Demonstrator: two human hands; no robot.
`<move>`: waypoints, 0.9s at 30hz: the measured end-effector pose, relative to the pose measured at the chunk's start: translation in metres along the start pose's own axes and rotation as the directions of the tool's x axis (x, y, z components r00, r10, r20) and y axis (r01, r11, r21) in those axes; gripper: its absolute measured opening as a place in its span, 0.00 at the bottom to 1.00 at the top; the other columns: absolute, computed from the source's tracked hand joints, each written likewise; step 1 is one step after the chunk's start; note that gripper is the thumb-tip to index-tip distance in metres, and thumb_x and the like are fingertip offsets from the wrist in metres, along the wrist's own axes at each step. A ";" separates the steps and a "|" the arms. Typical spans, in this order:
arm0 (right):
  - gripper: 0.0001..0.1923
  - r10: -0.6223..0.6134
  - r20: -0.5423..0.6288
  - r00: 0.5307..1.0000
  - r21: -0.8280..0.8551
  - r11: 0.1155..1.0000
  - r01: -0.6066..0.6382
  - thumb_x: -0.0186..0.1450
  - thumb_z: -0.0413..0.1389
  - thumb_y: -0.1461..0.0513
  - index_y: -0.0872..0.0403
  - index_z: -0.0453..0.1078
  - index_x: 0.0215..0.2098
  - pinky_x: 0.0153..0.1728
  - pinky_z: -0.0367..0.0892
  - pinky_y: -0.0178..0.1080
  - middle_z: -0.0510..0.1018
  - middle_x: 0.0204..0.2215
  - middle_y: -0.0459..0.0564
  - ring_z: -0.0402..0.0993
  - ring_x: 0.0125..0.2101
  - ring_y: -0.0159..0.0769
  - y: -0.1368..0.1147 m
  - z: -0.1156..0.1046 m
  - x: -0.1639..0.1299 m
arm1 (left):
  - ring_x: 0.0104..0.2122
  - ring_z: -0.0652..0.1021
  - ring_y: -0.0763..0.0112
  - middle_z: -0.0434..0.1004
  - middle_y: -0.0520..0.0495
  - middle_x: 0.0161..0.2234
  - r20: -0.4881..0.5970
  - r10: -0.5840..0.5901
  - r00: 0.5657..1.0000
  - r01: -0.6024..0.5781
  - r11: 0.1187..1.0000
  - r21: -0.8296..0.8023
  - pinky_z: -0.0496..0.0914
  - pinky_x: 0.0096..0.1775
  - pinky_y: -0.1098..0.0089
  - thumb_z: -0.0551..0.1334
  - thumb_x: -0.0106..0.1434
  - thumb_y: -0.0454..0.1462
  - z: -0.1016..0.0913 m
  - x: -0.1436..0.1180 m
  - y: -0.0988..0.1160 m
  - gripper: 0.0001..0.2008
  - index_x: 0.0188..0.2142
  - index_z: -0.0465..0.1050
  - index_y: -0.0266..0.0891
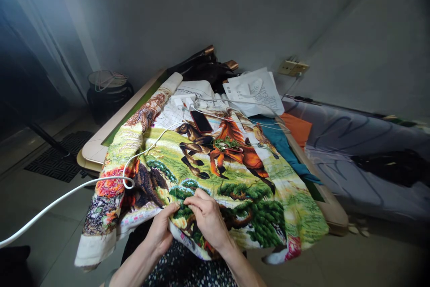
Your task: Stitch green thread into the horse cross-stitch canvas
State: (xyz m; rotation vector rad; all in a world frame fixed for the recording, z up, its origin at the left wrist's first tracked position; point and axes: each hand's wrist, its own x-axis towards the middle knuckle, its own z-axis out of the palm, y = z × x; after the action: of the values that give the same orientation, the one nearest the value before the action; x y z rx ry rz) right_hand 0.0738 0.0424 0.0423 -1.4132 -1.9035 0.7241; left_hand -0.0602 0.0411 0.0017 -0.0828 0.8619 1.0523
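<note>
A large cross-stitch cloth (161,143) with galloping horses and green trees lies spread over the table, its near edge hanging toward my lap. My left hand (161,229) grips that near edge, thumb on top and the other fingers hidden underneath. Close beside it, my right hand (205,216) is closed in a pinch just above the dark green stitching. Whatever lies between its fingertips is too small to make out. A tangle of green thread (228,144) rests on the orange horse, beyond my hands.
A phone (200,121) lies on the cloth near a white power strip (183,100). A white cable (67,197) loops across the left side, over the rolled cloth part (114,175). White bags (253,92) sit at the back of the table (96,146). A dark bin (109,94) stands behind left.
</note>
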 end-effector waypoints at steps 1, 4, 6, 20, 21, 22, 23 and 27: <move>0.16 0.003 -0.001 1.000 0.002 1.000 -0.003 0.65 0.51 0.73 0.52 0.79 0.35 0.29 0.61 0.32 0.67 0.27 0.46 0.68 0.30 0.33 0.000 0.000 0.000 | 0.28 0.79 0.66 0.82 0.46 0.26 0.000 -0.002 1.000 0.002 1.000 -0.001 0.74 0.40 0.66 0.67 0.48 0.27 0.000 0.000 0.000 0.03 0.24 0.78 0.34; 0.15 0.015 -0.005 1.000 -0.003 1.000 -0.015 0.65 0.52 0.73 0.52 0.78 0.34 0.29 0.61 0.32 0.68 0.27 0.46 0.69 0.30 0.33 0.000 0.000 0.000 | 0.28 0.79 0.67 0.82 0.45 0.26 0.009 -0.005 1.000 0.005 1.000 -0.004 0.74 0.39 0.66 0.67 0.48 0.27 0.001 0.000 0.000 0.03 0.24 0.78 0.33; 0.15 0.014 -0.003 1.000 -0.015 1.000 -0.014 0.65 0.52 0.73 0.53 0.78 0.34 0.29 0.61 0.32 0.68 0.27 0.46 0.69 0.30 0.33 -0.001 0.000 0.001 | 0.28 0.79 0.66 0.82 0.45 0.26 0.010 -0.003 1.000 0.004 1.000 -0.005 0.74 0.38 0.67 0.68 0.48 0.27 0.001 0.000 0.000 0.03 0.24 0.79 0.32; 0.15 0.002 0.006 1.000 -0.183 0.983 -0.001 0.67 0.50 0.72 0.52 0.76 0.38 0.33 0.65 0.33 0.73 0.31 0.48 0.72 0.32 0.34 0.004 0.006 -0.004 | 0.28 0.78 0.66 0.82 0.44 0.26 -0.003 -0.001 1.000 0.001 0.999 0.040 0.72 0.37 0.67 0.70 0.46 0.29 -0.004 0.001 -0.002 0.06 0.27 0.79 0.32; 0.15 -0.007 0.001 1.000 -0.199 0.980 0.007 0.67 0.49 0.73 0.53 0.76 0.38 0.34 0.65 0.34 0.73 0.32 0.48 0.72 0.32 0.35 0.002 0.007 -0.004 | 0.27 0.78 0.66 0.82 0.45 0.26 -0.003 0.004 1.000 -0.003 0.999 0.049 0.72 0.36 0.67 0.71 0.45 0.30 -0.004 0.001 -0.002 0.06 0.26 0.80 0.31; 0.15 -0.024 -0.002 1.000 -0.214 0.977 0.023 0.66 0.49 0.74 0.54 0.74 0.38 0.34 0.66 0.34 0.74 0.32 0.49 0.72 0.32 0.35 -0.001 0.008 -0.004 | 0.26 0.77 0.67 0.82 0.45 0.26 -0.004 0.013 1.000 -0.013 0.998 0.057 0.72 0.36 0.68 0.71 0.43 0.30 -0.005 0.000 -0.003 0.07 0.26 0.80 0.31; 0.15 -0.047 -0.001 0.999 -0.232 0.972 0.046 0.65 0.49 0.75 0.55 0.73 0.39 0.35 0.66 0.34 0.74 0.33 0.49 0.72 0.33 0.35 -0.004 0.010 -0.004 | 0.26 0.77 0.68 0.81 0.45 0.25 -0.006 0.026 1.000 -0.025 0.998 0.064 0.71 0.35 0.68 0.72 0.42 0.30 -0.005 0.000 -0.003 0.08 0.26 0.80 0.31; 0.14 -0.102 0.008 0.995 -0.396 0.913 0.097 0.63 0.51 0.74 0.54 0.71 0.42 0.32 0.66 0.35 0.73 0.35 0.50 0.71 0.35 0.38 -0.015 0.016 0.000 | 0.25 0.76 0.69 0.80 0.46 0.23 0.013 0.057 0.998 -0.058 0.994 0.097 0.70 0.33 0.70 0.72 0.38 0.30 -0.005 -0.003 -0.002 0.09 0.23 0.79 0.30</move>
State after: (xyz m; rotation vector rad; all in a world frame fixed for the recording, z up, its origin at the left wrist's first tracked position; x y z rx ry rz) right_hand 0.0522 0.0377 0.0437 -1.5364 -2.1794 0.2856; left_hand -0.0622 0.0352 -0.0007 0.0290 0.9097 1.0618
